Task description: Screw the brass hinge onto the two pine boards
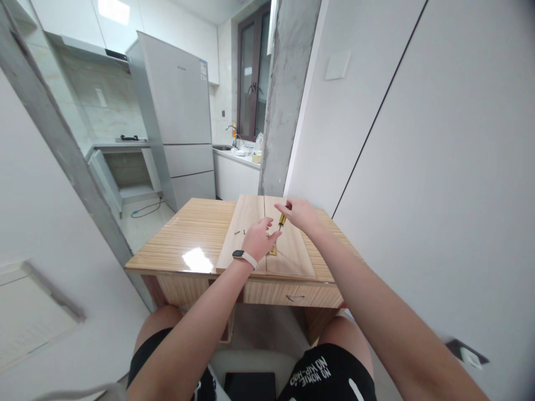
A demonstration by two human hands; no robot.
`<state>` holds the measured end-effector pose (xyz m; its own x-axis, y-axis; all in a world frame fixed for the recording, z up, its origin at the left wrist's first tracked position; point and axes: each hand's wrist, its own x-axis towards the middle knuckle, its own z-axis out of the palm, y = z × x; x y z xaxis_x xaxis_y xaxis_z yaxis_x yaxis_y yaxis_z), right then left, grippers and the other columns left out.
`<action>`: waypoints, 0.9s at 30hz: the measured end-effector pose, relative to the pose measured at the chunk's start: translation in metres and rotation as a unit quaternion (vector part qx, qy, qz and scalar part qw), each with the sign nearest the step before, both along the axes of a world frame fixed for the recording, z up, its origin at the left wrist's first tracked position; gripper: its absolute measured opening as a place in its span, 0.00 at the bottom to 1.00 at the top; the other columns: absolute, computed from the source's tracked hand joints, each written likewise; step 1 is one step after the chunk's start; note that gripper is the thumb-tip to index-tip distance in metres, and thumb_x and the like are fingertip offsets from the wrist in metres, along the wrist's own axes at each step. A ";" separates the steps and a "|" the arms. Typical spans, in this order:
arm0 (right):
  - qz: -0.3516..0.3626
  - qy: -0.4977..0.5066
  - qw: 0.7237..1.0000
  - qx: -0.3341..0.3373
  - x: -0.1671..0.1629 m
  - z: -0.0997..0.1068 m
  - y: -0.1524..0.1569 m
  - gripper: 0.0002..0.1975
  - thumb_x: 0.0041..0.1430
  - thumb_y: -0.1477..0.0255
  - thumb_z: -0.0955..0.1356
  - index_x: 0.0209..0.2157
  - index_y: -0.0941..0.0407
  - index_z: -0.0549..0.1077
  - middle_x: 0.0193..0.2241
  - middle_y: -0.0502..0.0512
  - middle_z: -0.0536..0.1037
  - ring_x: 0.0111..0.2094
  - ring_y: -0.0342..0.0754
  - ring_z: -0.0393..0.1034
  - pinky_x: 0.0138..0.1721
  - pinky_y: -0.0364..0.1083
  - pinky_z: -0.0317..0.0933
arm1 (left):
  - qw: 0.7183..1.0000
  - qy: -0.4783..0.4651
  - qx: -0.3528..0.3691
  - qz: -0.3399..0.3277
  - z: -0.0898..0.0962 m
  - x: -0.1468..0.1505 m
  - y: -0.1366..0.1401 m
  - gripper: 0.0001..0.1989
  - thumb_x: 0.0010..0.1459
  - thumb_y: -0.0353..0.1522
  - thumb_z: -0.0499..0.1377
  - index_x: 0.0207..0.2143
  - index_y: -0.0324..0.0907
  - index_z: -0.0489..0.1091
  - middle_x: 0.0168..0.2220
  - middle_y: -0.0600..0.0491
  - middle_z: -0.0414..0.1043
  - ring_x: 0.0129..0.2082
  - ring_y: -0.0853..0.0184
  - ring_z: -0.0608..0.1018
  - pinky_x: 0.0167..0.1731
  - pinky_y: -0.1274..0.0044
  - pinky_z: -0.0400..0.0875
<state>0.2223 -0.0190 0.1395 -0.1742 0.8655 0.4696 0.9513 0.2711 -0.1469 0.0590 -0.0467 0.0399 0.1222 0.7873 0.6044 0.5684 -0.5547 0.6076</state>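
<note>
My right hand (301,214) is closed around the yellow and black handle of a screwdriver (282,219). The tool slants downward, its shaft running toward a small brass-coloured hinge (272,250) at the seam of two pale wooden boards (292,256). Beside the shaft is my left hand (259,239), thumb and fingers apart and curved around that spot. Whether its fingertips touch the shaft or a screw is too small to tell. Part of the hinge is hidden behind this hand. To the left, a few small screws (237,233) lie on the board.
Beneath the boards is a striped wooden desk (179,234) with a drawer (292,295) at its front. A white wall (401,167) stands close on the right. Beyond the desk are a grey refrigerator (179,94), a concrete pillar edge (286,100) and a kitchen counter (238,157).
</note>
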 end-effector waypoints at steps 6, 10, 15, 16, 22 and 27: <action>-0.074 -0.054 0.996 -0.016 -0.012 -0.001 -0.005 0.34 0.70 0.48 0.53 0.35 0.56 0.81 0.38 0.67 0.82 0.41 0.55 0.76 0.40 0.47 0.61 | 0.997 -0.060 -0.028 -0.025 0.022 0.019 0.008 0.13 0.56 0.40 0.67 0.40 0.43 0.72 0.39 0.50 0.78 0.38 0.66 0.78 0.40 0.74 0.72; -0.089 -0.041 0.995 -0.032 -0.017 0.000 -0.003 0.39 0.68 0.45 0.51 0.37 0.58 0.81 0.39 0.70 0.82 0.42 0.56 0.76 0.42 0.48 0.62 | 0.998 -0.060 -0.032 -0.007 0.025 0.021 0.013 0.11 0.57 0.39 0.66 0.36 0.43 0.71 0.34 0.51 0.78 0.35 0.66 0.78 0.38 0.74 0.71; -0.090 -0.012 0.993 -0.069 -0.021 0.005 -0.003 0.40 0.67 0.42 0.52 0.35 0.58 0.81 0.37 0.71 0.81 0.41 0.59 0.77 0.42 0.50 0.63 | 0.997 -0.065 -0.035 -0.010 0.023 0.023 0.017 0.08 0.57 0.34 0.65 0.38 0.43 0.71 0.34 0.52 0.78 0.35 0.66 0.78 0.38 0.75 0.70; -0.089 -0.011 0.993 -0.079 -0.021 0.007 -0.003 0.40 0.66 0.42 0.52 0.34 0.58 0.81 0.37 0.72 0.81 0.41 0.60 0.77 0.41 0.51 0.63 | 0.997 -0.070 -0.036 -0.019 0.022 0.023 0.018 0.07 0.58 0.34 0.64 0.39 0.43 0.71 0.34 0.52 0.78 0.34 0.67 0.79 0.38 0.75 0.71; 0.051 -0.025 0.994 -0.091 -0.005 0.019 -0.004 0.19 0.64 0.55 0.67 0.44 0.55 0.78 0.41 0.64 0.81 0.40 0.55 0.75 0.40 0.47 0.62 | 0.990 -0.098 -0.053 -0.089 0.019 0.020 0.020 0.11 0.61 0.32 0.60 0.47 0.44 0.73 0.36 0.52 0.79 0.37 0.67 0.79 0.39 0.76 0.72; 0.190 -0.036 0.976 -0.094 0.010 0.019 0.001 0.12 0.61 0.76 0.68 0.45 0.53 0.78 0.42 0.56 0.81 0.40 0.49 0.73 0.39 0.43 0.60 | 0.986 -0.069 -0.086 -0.126 0.020 0.017 0.024 0.12 0.64 0.30 0.57 0.49 0.42 0.73 0.40 0.50 0.79 0.41 0.66 0.79 0.43 0.75 0.73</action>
